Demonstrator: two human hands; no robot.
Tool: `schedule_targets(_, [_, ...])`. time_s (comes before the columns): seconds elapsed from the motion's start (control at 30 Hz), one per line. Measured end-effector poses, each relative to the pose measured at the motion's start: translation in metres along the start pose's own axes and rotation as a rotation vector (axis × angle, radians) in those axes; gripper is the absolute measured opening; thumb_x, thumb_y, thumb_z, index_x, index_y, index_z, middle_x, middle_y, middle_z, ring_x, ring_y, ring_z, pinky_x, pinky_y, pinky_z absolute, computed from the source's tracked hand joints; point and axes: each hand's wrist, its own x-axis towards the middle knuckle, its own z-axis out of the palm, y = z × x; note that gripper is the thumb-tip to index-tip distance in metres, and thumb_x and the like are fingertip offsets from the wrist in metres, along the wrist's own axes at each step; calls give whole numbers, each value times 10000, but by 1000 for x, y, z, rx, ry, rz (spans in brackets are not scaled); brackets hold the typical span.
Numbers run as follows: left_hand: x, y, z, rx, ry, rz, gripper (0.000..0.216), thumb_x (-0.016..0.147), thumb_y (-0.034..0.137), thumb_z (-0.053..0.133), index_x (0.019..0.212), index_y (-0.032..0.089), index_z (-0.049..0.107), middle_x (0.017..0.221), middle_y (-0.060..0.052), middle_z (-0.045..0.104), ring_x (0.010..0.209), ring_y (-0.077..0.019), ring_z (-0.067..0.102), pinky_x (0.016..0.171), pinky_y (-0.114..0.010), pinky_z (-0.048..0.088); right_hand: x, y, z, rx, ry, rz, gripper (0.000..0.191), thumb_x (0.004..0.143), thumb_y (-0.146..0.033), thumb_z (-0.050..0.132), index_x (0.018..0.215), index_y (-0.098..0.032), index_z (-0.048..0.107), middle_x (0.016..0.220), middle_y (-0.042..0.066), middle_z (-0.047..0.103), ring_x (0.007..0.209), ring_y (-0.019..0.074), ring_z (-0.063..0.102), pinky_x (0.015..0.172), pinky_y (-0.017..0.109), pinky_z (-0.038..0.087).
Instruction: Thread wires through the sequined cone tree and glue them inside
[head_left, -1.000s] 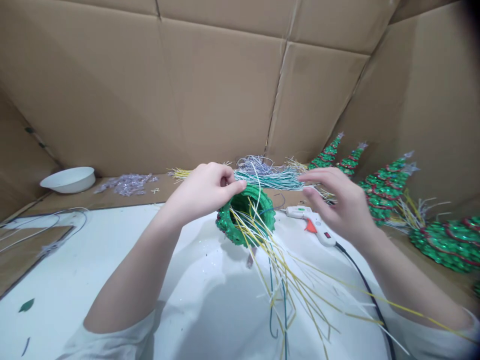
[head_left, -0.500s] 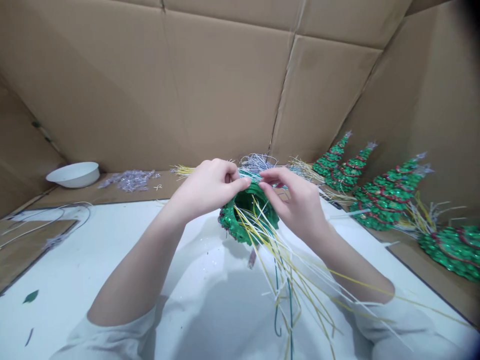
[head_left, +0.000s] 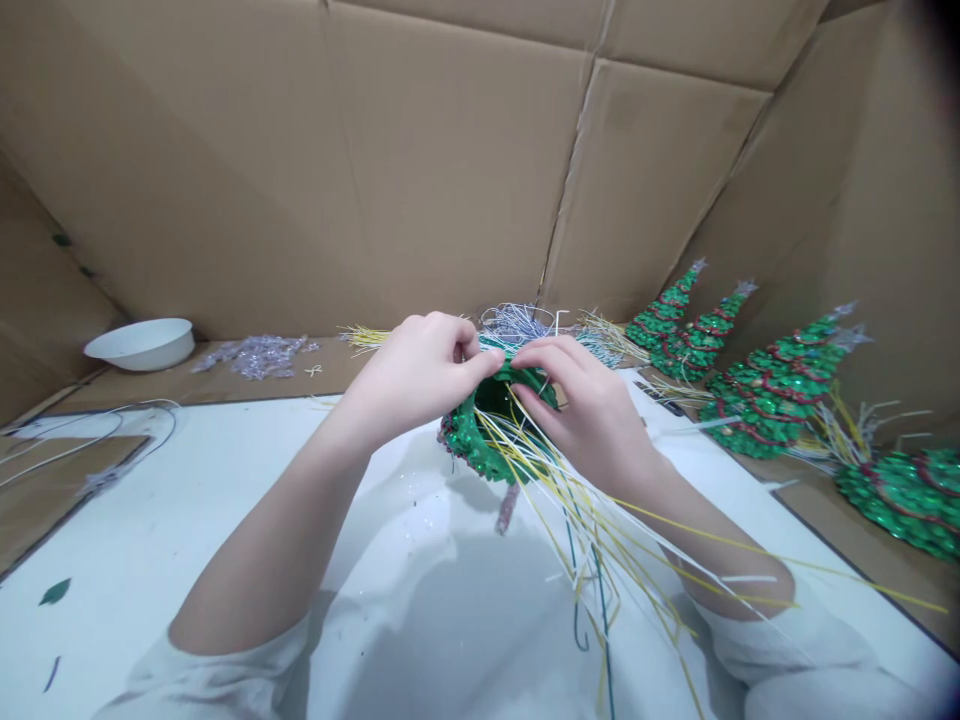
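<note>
Above the white table surface hangs a small hollow green Christmas tree (head_left: 474,445), its open base facing me. Yellow, white and green wires (head_left: 600,545) trail out of the opening, over my right forearm and downwards. My left hand (head_left: 424,375) is closed, thumb and fingers pinching the tree's upper rim. On the right side of the same rim, the thumb and bent fingers of my right hand (head_left: 585,395) are closed; a short white wire end stands up just behind them. Whether that wire is in the fingers I cannot tell. A pinkish glittery stick (head_left: 506,510) shows below the tree.
Decorated green trees (head_left: 780,385) stand at the right, with bundles of wire (head_left: 615,340) near them. At the back left are a white bowl (head_left: 142,345) and a pile of clear glittery pieces (head_left: 259,357). Cardboard walls (head_left: 450,160) enclose the table.
My right hand has shifted slightly left along the rim, its fingers closer together. A short white wire end now sticks up behind it. The trailing wires have swung to the right.
</note>
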Motion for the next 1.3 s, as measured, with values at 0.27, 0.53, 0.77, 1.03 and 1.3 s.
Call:
schedule_targets(0.27, [1,-1,1,40,11,7,325,789,420,475,570,181,497,514,21,518,483,-109,439,479,-248,280,-1,-2,7,-51,88,-26,94,862,-154,487,829,-165,574,945,76,609,857,167,583,713,301,483])
schedule_targets(0.53, [0,4,-2,14,-2,-22,329,783,406,502,548,179,469,489,30,488,458,-96,433,467,-241,283,7,18,-9,198,229,247,65,828,-173,532,803,-173,592,818,28,617,765,126,581,599,225,474])
schedule_targets(0.77, [-1,2,-2,36,-9,-31,319,789,406,500,559,185,490,508,33,495,470,-94,432,451,-240,283,14,68,-15,547,116,606,169,778,-291,577,782,-146,665,764,54,662,697,139,604,542,244,477])
schedule_targets(1.03, [0,2,-4,43,-13,-43,317,787,411,498,563,186,492,512,26,499,474,-100,435,446,-238,279,13,77,-7,579,17,680,276,755,-405,587,639,-156,613,692,49,630,636,124,561,543,248,460])
schedule_targets(1.3, [1,2,-3,40,-46,-31,314,787,431,492,595,185,527,540,21,549,488,-102,469,461,-229,308,13,64,-7,227,93,409,76,767,-205,553,771,-164,617,750,28,651,678,132,590,619,271,450])
